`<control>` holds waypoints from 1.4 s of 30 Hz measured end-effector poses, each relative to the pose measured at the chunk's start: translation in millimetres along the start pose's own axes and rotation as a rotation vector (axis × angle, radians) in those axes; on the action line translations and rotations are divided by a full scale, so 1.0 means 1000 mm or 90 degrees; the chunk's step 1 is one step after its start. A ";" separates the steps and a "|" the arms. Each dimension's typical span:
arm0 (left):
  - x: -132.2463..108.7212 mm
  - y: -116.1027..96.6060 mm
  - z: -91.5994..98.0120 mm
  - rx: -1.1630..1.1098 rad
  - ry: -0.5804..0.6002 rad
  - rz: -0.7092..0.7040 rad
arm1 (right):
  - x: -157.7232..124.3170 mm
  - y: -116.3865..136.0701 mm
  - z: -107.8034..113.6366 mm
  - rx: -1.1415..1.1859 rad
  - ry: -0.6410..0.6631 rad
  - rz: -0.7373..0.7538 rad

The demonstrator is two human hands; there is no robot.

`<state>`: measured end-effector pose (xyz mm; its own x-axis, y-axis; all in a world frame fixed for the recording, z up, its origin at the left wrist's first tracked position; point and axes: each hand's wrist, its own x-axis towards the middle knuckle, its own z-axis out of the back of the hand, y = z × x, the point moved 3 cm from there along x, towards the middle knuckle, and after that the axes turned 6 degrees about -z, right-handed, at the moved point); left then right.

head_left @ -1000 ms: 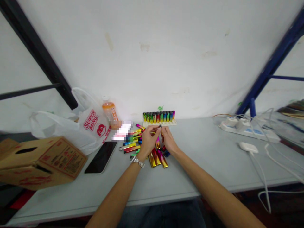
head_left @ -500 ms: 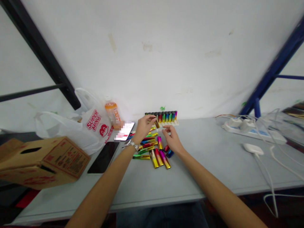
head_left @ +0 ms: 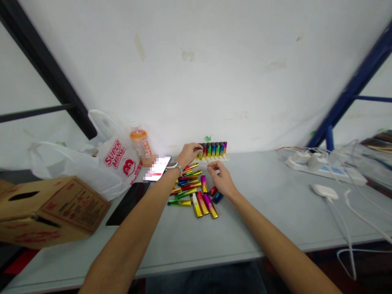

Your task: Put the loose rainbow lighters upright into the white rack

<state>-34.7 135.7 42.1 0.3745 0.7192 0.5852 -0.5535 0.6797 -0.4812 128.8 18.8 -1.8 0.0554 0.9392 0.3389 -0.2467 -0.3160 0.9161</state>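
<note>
The left hand [head_left: 189,152] reaches to the far edge of the desk [head_left: 269,216], its fingers bunched at the left end of a row of upright lighters [head_left: 214,149]. The lighters stand side by side in a white rack [head_left: 221,158] against the wall. Whether the fingers grip a lighter there cannot be told. A wristwatch [head_left: 173,165] sits on that wrist. The right hand [head_left: 223,181] hovers apart from the left, loosely curled and empty, just above a heap of loose lighters [head_left: 196,194] lying flat in shiny rainbow colours.

Setting a lighter into the row probably goes best with a pinch near its top, keeping it plumb so its neighbours are not tipped. The free hand could steady the rack.

The desk is pale grey. To the left lie a lit phone [head_left: 157,168], a dark phone [head_left: 127,203], an orange drink bottle [head_left: 140,143], a white plastic bag [head_left: 101,163] and a cardboard box [head_left: 45,208]. To the right are a power strip [head_left: 318,167] and white cables [head_left: 352,204]. Behind is a scuffed white wall [head_left: 214,73], with a black frame [head_left: 52,77] on the left and a blue frame [head_left: 352,90] on the right.
</note>
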 end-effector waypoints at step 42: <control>-0.098 -0.089 -0.004 -0.066 -0.146 -0.017 | -0.009 0.009 -0.005 0.337 0.168 -0.291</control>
<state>-18.9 5.3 25.2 0.2022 0.6579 0.7255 -0.4620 0.7172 -0.5216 121.1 7.7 2.5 -0.2102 0.9724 -0.1018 0.2474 0.1536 0.9567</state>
